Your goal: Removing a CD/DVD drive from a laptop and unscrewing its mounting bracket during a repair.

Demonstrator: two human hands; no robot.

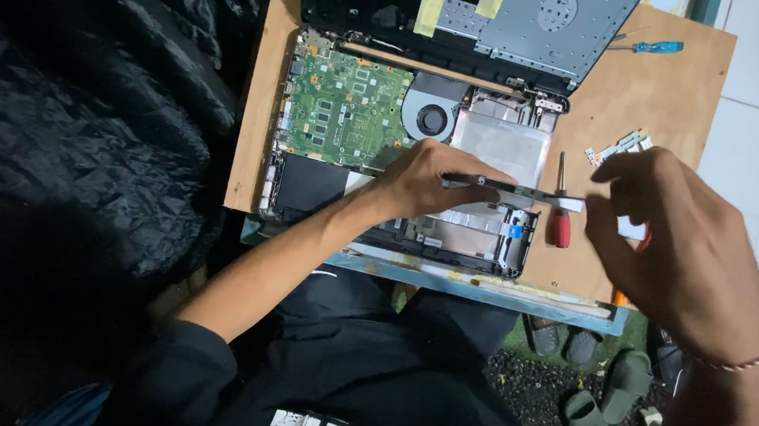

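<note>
Both hands, as I see it: left hand (425,182) and right hand (668,243) pinch a thin metal strip (513,190) over the open laptop (352,116).

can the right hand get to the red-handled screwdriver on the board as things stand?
Probably yes. The right hand hovers just beside the red-handled screwdriver, which lies bare on the wooden board. Only the thin metal strip held in both hands crosses above it.
</note>
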